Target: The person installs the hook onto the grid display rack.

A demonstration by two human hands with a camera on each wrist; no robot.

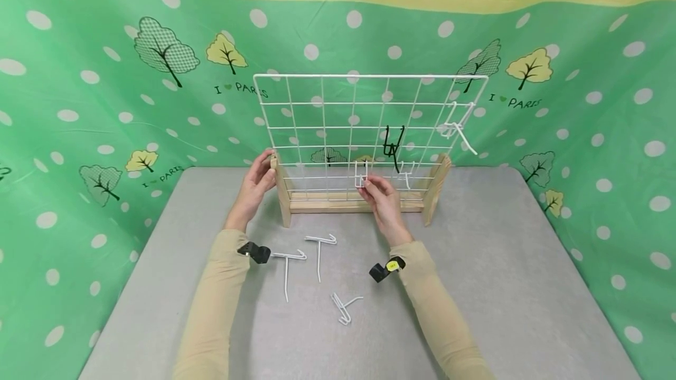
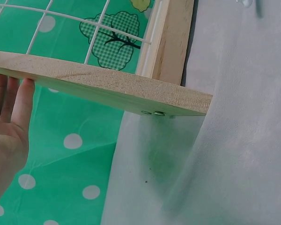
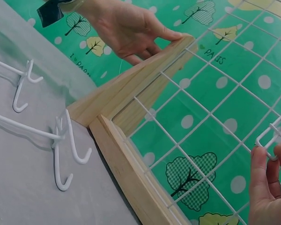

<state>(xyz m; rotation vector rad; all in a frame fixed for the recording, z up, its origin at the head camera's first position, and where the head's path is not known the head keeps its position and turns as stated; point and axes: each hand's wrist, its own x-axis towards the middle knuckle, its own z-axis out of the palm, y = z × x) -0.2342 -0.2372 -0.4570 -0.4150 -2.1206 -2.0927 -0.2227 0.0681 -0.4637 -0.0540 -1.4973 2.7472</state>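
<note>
A white wire grid panel (image 1: 338, 103) stands upright in a wooden base. At its left end, my left hand (image 1: 255, 187) grips the upper part of the wooden side post (image 1: 283, 198); its fingertips meet the outer face in the left wrist view. My right hand (image 1: 384, 201) pinches a white wire hook (image 1: 361, 175) against the lower middle of the grid. Whether that hook is seated on a wire I cannot tell. A black hook (image 1: 392, 148) hangs right of centre, a white hook (image 1: 407, 175) below it, and another white hook (image 1: 456, 125) at upper right.
Three loose white hooks lie on the grey table (image 1: 507, 263): a left one (image 1: 287, 274), a middle one (image 1: 319, 257) and a front one (image 1: 343, 308). The right wooden post (image 1: 437, 189) holds the grid's other end. A green dotted cloth (image 1: 105, 116) surrounds the table.
</note>
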